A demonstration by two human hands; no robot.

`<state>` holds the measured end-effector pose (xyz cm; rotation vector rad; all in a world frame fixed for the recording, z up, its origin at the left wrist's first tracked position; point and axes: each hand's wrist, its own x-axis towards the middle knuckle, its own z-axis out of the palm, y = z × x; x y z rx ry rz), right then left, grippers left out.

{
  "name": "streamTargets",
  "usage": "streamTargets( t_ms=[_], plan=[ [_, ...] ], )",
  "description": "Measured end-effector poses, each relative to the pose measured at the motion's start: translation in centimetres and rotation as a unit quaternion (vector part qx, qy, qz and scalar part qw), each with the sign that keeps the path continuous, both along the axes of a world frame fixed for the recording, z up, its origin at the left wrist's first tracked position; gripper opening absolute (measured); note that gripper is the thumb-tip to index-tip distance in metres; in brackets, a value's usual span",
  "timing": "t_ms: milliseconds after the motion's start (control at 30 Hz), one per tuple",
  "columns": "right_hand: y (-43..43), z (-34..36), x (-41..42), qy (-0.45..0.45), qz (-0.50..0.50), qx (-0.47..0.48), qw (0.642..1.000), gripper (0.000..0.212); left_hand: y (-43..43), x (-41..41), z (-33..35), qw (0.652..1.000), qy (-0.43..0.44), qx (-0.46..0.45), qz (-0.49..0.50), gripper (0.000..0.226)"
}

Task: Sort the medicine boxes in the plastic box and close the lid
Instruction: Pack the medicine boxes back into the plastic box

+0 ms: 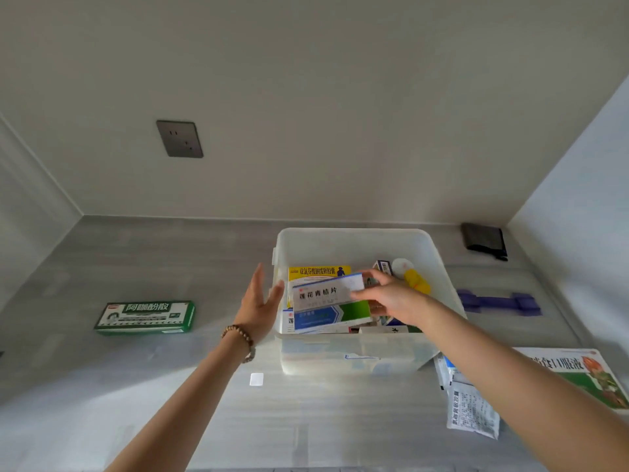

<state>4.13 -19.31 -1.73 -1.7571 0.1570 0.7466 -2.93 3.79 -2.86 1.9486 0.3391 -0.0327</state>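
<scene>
Right hand (391,294) pinches the white box (323,292) by its right end, thumb under, fingers on top, holding it tilted just above the packs in the tub (354,233); left hand (260,301) is wide, fingers straight, just beside the tub's left wall, holding nothing; that white box looks light, thin card, easy to dent, so I'd grip the short ends or long edges, not the flat face; below it, a yellow box (318,271) stands at the back and a blue-green box (332,315) leans in front, crowding the slot; a yellow bottle (417,281) takes the right corner; out on the surface wait a green box (146,316), limp sachets (471,410) and a big flat box (585,373); what looks like the lid (497,301), purple-clipped, lies right of the tub.
</scene>
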Motion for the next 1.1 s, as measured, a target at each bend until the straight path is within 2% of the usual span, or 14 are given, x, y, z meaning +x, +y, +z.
streamTargets(
  t_ms=[100, 167, 267, 300, 467, 733, 900, 1033, 1100],
  plan=[
    [1.2, -1.5, 0.3, 0.052, 0.015, -0.010, 0.999, 0.051, -0.8, -0.1, -0.6, 0.996, 0.000, -0.090, 0.001, 0.051],
    [1.7, -1.9, 0.4, 0.067, 0.060, -0.033, 0.995, 0.053, -0.9, 0.1, -0.6, 0.995, -0.016, -0.094, -0.001, 0.043],
    [2.2, -2.7, 0.3, -0.009, 0.197, -0.176, 0.964, 0.057, -0.9, 0.1, -0.6, 0.994, -0.021, -0.105, -0.001, 0.038],
    [2.2, -2.8, 0.3, -0.030, 0.222, -0.197, 0.954, 0.057, -0.9, 0.1, -0.7, 0.993, -0.021, -0.113, 0.000, 0.037],
    [3.1, -2.9, 0.9, -0.110, 0.280, -0.210, 0.930, 0.049, -0.8, 0.2, -0.8, 0.992, -0.009, -0.127, 0.004, 0.027],
    [5.4, -3.4, 1.5, -0.108, 0.369, -0.233, 0.893, 0.050, -0.8, 0.1, -0.8, 0.991, 0.002, -0.136, -0.004, 0.031],
    [5.4, -3.3, 1.3, -0.119, 0.358, -0.230, 0.897, 0.047, -0.5, 0.5, -0.7, 0.997, 0.013, -0.072, -0.015, 0.036],
    [3.7, -0.5, 1.3, -0.139, 0.272, -0.189, 0.933, 0.053, 0.0, 0.9, 0.3, 0.996, -0.018, 0.076, -0.053, 0.050],
    [1.2, 2.0, 1.2, -0.184, 0.238, -0.184, 0.936, 0.048, -0.3, 1.1, 1.6, 0.984, -0.059, 0.167, -0.031, 0.059]
  ],
)
